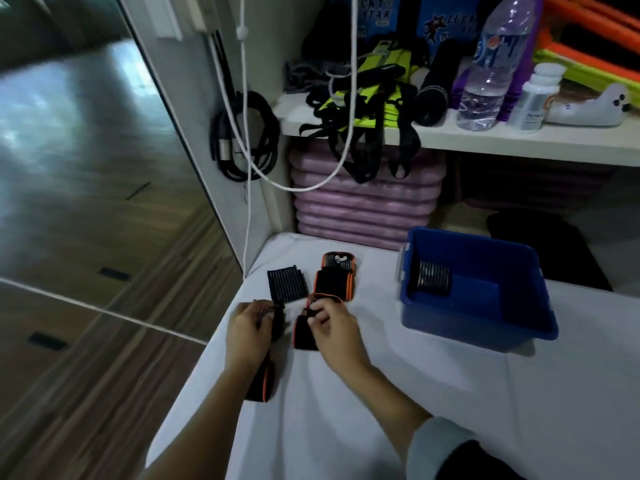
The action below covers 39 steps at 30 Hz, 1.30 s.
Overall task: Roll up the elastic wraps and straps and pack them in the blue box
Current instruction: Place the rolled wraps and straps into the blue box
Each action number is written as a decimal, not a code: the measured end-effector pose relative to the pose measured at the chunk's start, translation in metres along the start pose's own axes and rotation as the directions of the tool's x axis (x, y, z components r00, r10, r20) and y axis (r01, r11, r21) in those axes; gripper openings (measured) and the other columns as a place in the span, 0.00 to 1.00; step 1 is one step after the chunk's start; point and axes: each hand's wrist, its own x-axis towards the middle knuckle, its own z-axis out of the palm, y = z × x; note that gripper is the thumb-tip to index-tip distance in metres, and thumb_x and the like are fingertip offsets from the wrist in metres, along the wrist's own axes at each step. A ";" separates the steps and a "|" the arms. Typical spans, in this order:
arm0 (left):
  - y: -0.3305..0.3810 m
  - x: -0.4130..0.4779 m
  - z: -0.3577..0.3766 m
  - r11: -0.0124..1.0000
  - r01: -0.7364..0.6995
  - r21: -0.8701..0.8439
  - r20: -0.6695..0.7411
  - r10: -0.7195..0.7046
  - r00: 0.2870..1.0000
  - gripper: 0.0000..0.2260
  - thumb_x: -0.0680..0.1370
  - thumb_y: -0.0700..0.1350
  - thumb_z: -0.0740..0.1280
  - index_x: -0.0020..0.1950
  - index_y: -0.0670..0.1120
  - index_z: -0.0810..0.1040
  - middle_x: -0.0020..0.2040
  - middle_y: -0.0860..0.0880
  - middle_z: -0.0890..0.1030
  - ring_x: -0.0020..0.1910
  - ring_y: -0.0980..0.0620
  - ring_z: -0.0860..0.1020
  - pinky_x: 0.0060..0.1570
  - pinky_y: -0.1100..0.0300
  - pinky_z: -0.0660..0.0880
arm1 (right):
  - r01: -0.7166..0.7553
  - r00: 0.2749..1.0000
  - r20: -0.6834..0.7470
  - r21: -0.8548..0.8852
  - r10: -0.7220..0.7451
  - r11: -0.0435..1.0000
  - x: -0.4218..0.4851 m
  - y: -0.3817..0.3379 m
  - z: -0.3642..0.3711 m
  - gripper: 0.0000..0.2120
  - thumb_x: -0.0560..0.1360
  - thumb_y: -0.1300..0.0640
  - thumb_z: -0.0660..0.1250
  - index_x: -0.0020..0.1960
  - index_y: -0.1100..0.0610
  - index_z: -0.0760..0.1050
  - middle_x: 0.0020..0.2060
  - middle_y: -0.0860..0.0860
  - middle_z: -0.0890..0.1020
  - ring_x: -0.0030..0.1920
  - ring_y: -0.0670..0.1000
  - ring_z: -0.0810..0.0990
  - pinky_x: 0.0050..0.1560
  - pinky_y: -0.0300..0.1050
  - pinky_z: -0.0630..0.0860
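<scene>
Black orange-edged elastic wrap (304, 336) pinched by right hand (334, 327), long axis running away from fingertips; left hand (247, 327) curls round similar black strap (259, 379); blue plastic box (467, 323) rightward, nearer right hand.

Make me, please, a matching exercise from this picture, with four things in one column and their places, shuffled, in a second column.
Things:
1. rolled wrap
2. water bottle
3. pink mats
4. ribbed black wrap

Places:
A. stacked under the shelf
B. flat on the white sheet, just beyond the left hand
C. inside the blue box
D. standing on the shelf

Pairs: 1-C, 2-D, 3-A, 4-B.
</scene>
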 end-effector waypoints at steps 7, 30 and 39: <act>-0.062 0.039 -0.022 0.988 0.156 -0.021 0.155 -0.151 0.976 0.14 0.76 0.42 0.66 0.62 0.50 0.77 0.54 0.40 0.75 0.54 0.41 0.75 0.58 0.51 0.72 | -0.212 0.963 0.160 -0.054 0.218 0.976 0.033 -0.017 0.103 0.18 0.78 0.57 0.62 0.67 0.52 0.68 0.58 0.57 0.75 0.58 0.55 0.75 0.60 0.45 0.73; -0.104 0.068 0.003 0.981 0.182 -0.072 0.414 -0.136 0.900 0.20 0.74 0.35 0.65 0.65 0.47 0.74 0.52 0.45 0.82 0.48 0.49 0.79 0.49 0.63 0.73 | -0.438 0.892 0.069 -0.116 0.447 0.892 0.065 0.009 0.159 0.26 0.76 0.59 0.63 0.70 0.41 0.63 0.59 0.56 0.68 0.61 0.56 0.71 0.60 0.46 0.73; -0.106 0.062 -0.001 0.954 0.220 -0.202 0.392 -0.127 0.911 0.20 0.74 0.33 0.65 0.64 0.47 0.73 0.53 0.49 0.80 0.50 0.52 0.78 0.53 0.61 0.74 | -0.377 0.923 0.122 0.089 0.365 0.922 0.061 0.009 0.157 0.26 0.73 0.62 0.66 0.65 0.39 0.69 0.60 0.51 0.73 0.61 0.52 0.74 0.62 0.43 0.73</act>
